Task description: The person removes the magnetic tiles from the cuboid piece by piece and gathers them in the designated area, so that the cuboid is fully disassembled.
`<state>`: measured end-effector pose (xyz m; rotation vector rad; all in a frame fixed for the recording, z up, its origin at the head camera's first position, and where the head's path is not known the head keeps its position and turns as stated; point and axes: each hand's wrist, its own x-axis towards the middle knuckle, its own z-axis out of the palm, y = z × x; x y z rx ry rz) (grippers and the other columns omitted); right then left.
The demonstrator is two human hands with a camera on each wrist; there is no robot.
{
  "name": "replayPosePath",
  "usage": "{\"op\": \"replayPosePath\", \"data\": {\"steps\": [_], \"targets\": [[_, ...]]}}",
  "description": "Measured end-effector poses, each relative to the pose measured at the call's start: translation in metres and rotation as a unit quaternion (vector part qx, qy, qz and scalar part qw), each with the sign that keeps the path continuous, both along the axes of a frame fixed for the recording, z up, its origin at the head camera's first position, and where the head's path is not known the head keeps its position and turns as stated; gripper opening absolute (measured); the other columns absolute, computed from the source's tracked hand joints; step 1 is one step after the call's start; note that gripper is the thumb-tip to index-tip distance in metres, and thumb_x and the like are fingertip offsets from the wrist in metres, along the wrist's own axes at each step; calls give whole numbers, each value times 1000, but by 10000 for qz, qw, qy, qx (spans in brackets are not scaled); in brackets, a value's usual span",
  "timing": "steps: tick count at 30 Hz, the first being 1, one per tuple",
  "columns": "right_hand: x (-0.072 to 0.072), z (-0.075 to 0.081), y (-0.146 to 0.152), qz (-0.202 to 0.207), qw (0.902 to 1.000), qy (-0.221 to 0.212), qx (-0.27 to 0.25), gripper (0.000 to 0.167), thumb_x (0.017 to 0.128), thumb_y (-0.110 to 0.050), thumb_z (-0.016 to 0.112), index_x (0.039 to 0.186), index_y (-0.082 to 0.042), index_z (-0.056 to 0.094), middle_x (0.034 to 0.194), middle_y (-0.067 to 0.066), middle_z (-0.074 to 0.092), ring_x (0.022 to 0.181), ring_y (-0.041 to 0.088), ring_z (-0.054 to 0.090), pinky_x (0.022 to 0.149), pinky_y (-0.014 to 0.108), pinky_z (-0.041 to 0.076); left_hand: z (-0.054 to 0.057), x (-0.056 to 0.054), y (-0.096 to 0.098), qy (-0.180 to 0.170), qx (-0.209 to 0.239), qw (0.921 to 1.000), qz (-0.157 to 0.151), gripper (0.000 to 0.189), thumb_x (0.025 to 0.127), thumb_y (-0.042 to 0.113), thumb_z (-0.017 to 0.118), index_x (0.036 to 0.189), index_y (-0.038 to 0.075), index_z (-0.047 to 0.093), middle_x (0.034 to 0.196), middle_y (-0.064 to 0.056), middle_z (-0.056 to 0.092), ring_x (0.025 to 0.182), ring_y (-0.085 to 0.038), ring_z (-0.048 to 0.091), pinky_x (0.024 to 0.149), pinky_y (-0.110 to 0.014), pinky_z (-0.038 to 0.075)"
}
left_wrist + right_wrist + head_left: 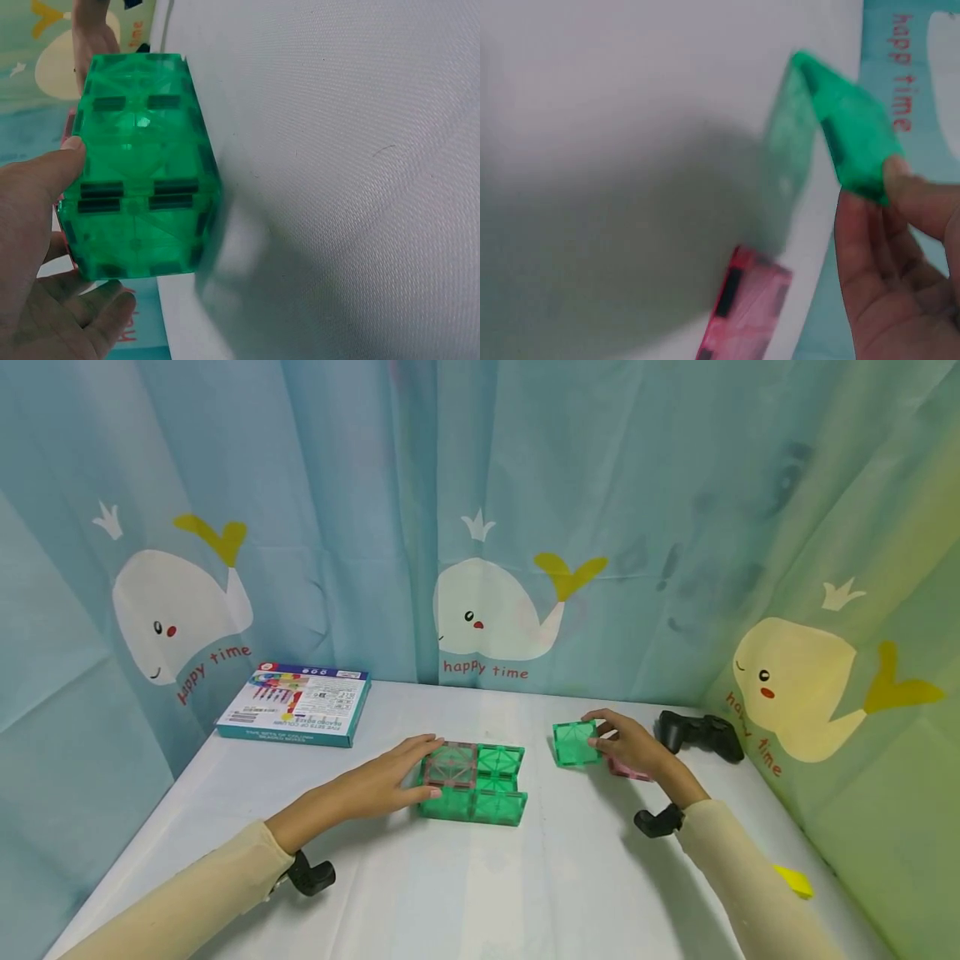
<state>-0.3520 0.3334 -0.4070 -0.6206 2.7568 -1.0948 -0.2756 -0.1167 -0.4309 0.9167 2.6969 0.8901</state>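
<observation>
Near the table's middle stands a boxy structure of green magnetic tiles (pixel 498 807) with a pink magnetic tile (pixel 450 764) on its upper left. My left hand (pixel 382 781) grips its left end. In the left wrist view, the thumb lies against the near green wall (pixel 139 165) and the other fingers wrap the end. My right hand (pixel 633 745) pinches a single green magnetic tile (pixel 574 743) by its edge, tilted above the table to the right of the structure. Below that hand lies another pink magnetic tile (pixel 751 311), partly covered in the head view.
A flat toy box (pixel 296 706) lies at the back left of the white table (pixel 465 893). At the back right is a black game controller (pixel 701 735), and a yellow piece (pixel 793 881) sits by the right edge. A whale-print curtain (pixel 360 527) encloses the table.
</observation>
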Motion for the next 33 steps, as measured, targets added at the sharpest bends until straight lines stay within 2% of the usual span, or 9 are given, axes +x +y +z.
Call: {"op": "replayPosePath", "data": {"steps": [3, 9, 13, 16, 20, 24, 28, 33], "targets": [[-5, -4, 5, 38, 9996, -262, 29, 40, 106, -2, 61, 144, 7, 50, 122, 34, 61, 99, 39, 69, 77, 41, 61, 1, 0, 1, 14, -16, 10000, -8, 84, 104, 54, 62, 169, 17, 25, 175, -13, 19, 160, -34, 26, 124, -59, 32], [-10, -11, 5, -256, 9962, -687, 467, 43, 106, -8, 64, 145, 4, 51, 128, 33, 58, 105, 35, 63, 76, 37, 56, 1, 1, 1, 59, -34, 10000, -5, 83, 104, 56, 61, 169, 17, 26, 175, -13, 20, 159, -35, 28, 124, -59, 33], [-11, -16, 3, -446, 9924, -646, 949, 41, 105, -11, 66, 143, 1, 54, 125, 28, 62, 101, 31, 60, 75, 35, 52, 2, 2, 0, 82, -26, 10000, -10, 83, 104, 56, 62, 169, 19, 27, 175, -9, 20, 159, -34, 28, 124, -59, 33], [-9, -18, -1, -529, 9902, -647, 1115, 40, 105, -9, 64, 142, 1, 54, 121, 26, 63, 90, 26, 59, 70, 35, 50, 2, 2, 0, 87, 0, 10000, -25, 83, 104, 56, 62, 169, 17, 27, 175, -12, 20, 159, -35, 28, 124, -60, 33], [-6, -15, -5, -497, 9889, -666, 1228, 40, 106, -8, 62, 143, 3, 53, 120, 27, 62, 87, 26, 58, 68, 35, 50, 1, 2, 0, 77, 11, 10000, -18, 83, 104, 56, 61, 169, 17, 27, 175, -13, 21, 159, -35, 28, 123, -61, 33], [-5, -15, -5, -291, 9869, -384, 1540, 39, 105, -8, 64, 140, 7, 56, 117, 29, 62, 98, 34, 60, 80, 45, 54, 2, 2, 0, 68, 20, 10000, 0, 83, 104, 56, 62, 169, 19, 27, 175, -11, 21, 159, -34, 28, 124, -60, 33], [-7, -19, -4, -212, 9845, -146, 1736, 37, 103, -7, 65, 137, 9, 59, 115, 29, 62, 105, 39, 60, 92, 56, 52, 2, 3, 0, 71, 12, 10000, 21, 84, 103, 56, 63, 169, 19, 27, 175, -10, 21, 159, -34, 28, 124, -59, 33], [-6, -23, -5, -381, 9825, -42, 1821, 37, 103, -8, 65, 138, 5, 61, 117, 29, 60, 109, 42, 59, 94, 61, 51, 2, 3, 0, 59, 0, 10000, 38, 83, 103, 56, 63, 169, 22, 27, 176, -9, 20, 160, -33, 27, 124, -59, 33]]}}
